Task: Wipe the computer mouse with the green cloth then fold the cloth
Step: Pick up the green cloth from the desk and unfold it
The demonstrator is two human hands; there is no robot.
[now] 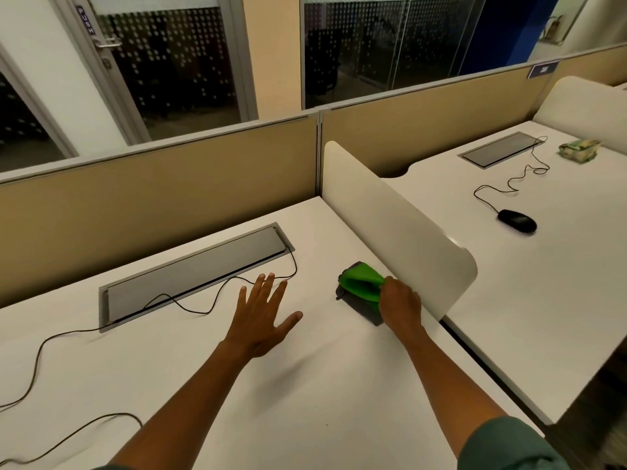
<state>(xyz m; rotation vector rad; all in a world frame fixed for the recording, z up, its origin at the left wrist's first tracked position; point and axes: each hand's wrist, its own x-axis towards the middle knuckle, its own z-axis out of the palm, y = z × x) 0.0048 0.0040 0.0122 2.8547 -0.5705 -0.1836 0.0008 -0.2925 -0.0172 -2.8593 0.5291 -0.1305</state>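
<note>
While right hand (400, 305) grips one green cloth (361, 283), left hand (263, 317) splayed, released; one mouse (517, 220).

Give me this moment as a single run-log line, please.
right hand: gripping green cloth on desk | left hand: open, empty | mouse: neighbouring desk, untouched

- A white tabletop (305, 385) fills the foreground.
- A grey cable hatch (193, 276) sits recessed in it, near the beige partition (152, 201).
- A thin black cable (44, 347) runs from the hatch and loops off the left edge.
- A curved white divider (390, 225) separates it from a neighbouring tabletop (543, 283).
- That one carries its own grey hatch (497, 149) and a crumpled greenish bundle (578, 150).
- Behind stands a glass door (163, 62) with a "PUSH" sign (84, 20).
</note>
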